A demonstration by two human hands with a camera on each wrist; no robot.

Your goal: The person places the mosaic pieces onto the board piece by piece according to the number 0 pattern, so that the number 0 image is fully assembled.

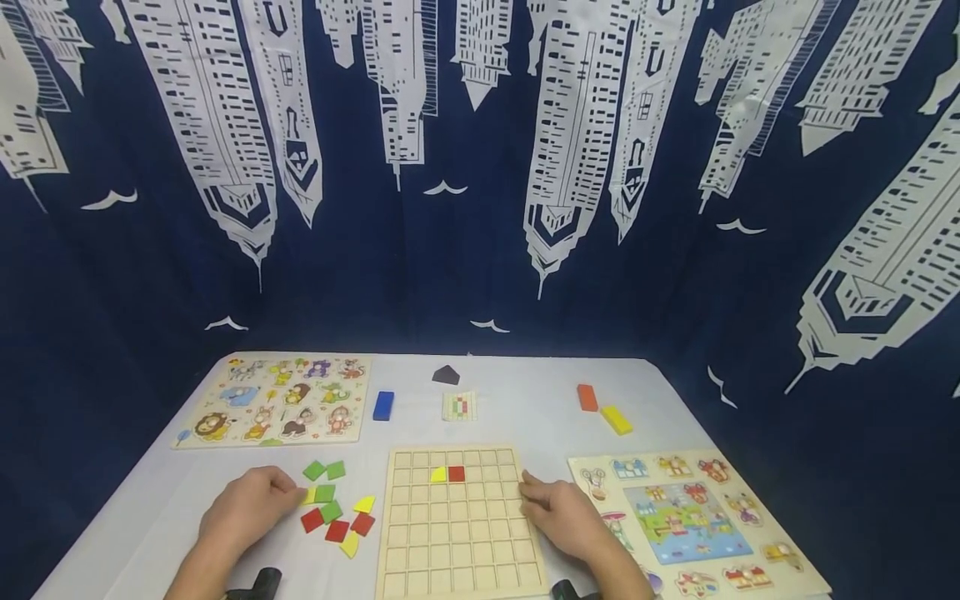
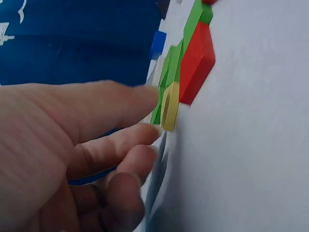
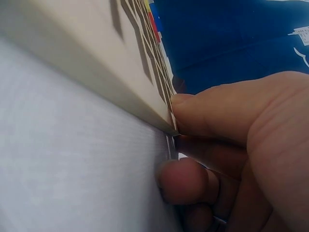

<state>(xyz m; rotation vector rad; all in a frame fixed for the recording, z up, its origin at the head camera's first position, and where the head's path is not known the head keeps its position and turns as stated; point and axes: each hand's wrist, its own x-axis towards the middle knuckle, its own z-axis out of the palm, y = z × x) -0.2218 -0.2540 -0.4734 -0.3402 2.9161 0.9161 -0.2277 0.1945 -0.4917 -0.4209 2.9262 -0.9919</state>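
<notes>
My left hand (image 1: pixel 247 508) pinches at the edge of a yellow tile (image 2: pixel 170 106), which lies among loose tiles left of the board. Beside it in the head view are a green tile (image 1: pixel 325 493) and a red tile (image 1: pixel 312 521). My right hand (image 1: pixel 562 512) grips the right edge of the wooden grid board (image 1: pixel 463 533), its thumb on the rim in the right wrist view. Within the grid, a yellow quarter-round tile (image 1: pixel 438 475) sits beside a red square tile (image 1: pixel 456 474) in the upper rows.
Behind the board lies a small pattern card (image 1: pixel 460 407). A blue block (image 1: pixel 383 406), a dark block (image 1: pixel 446 375), a red block (image 1: pixel 587 397) and a yellow block (image 1: pixel 617 420) stand around it. An animal puzzle (image 1: pixel 292 400) is back left, another puzzle board (image 1: pixel 690 525) right.
</notes>
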